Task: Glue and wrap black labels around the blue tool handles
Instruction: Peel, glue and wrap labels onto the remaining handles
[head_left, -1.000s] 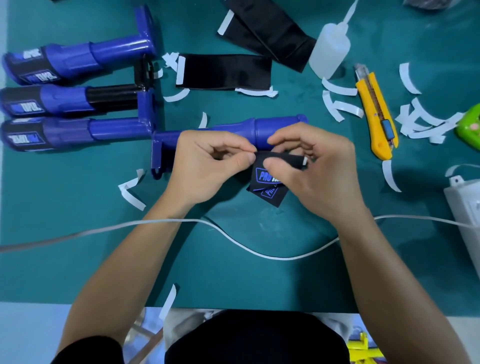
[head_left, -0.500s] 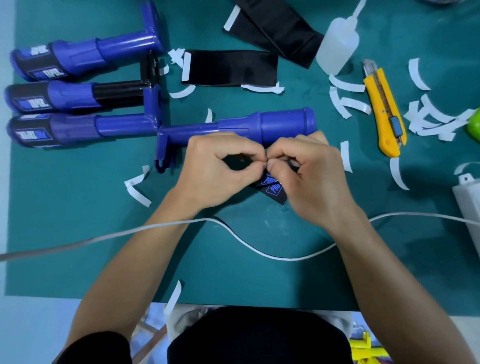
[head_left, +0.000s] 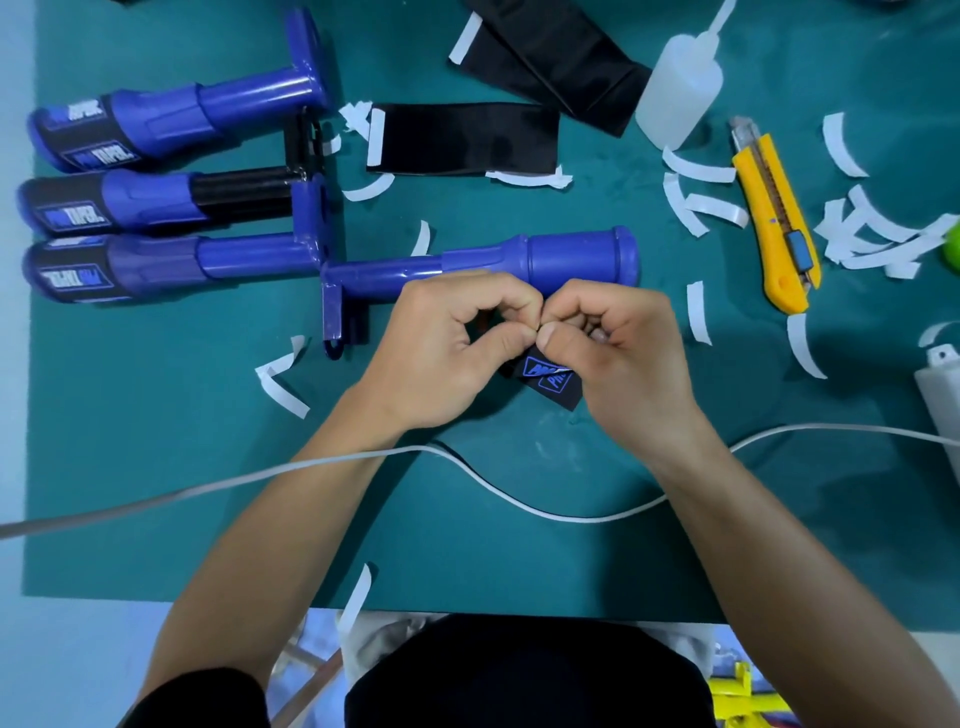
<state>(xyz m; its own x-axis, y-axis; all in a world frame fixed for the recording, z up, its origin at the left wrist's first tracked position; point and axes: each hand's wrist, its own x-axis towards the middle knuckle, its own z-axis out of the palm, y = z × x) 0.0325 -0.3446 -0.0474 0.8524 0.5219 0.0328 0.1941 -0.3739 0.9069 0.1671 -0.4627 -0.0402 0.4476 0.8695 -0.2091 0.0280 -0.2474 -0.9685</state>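
Observation:
A bare blue tool handle (head_left: 571, 257) lies across the green mat just beyond my hands. My left hand (head_left: 447, 353) and my right hand (head_left: 623, 358) meet fingertip to fingertip and pinch the top edge of a small black label (head_left: 553, 382) with blue print, which hangs below them and is mostly hidden. Three blue handles with black labels wrapped on them (head_left: 119, 135) (head_left: 104, 208) (head_left: 114, 273) lie stacked at the far left. Black label sheets (head_left: 462, 137) (head_left: 561, 57) lie at the back, next to a white glue bottle (head_left: 680, 91).
A yellow utility knife (head_left: 776, 223) lies at the right among several white backing strips (head_left: 878, 239). A white cable (head_left: 519, 501) crosses the mat near my forearms, leading to a white box (head_left: 940, 384) at the right edge. More strips (head_left: 280, 384) lie at the left.
My hands drew together until the fingertips met over the label's top edge. The label is now more hidden beneath them. The view shifted slightly.

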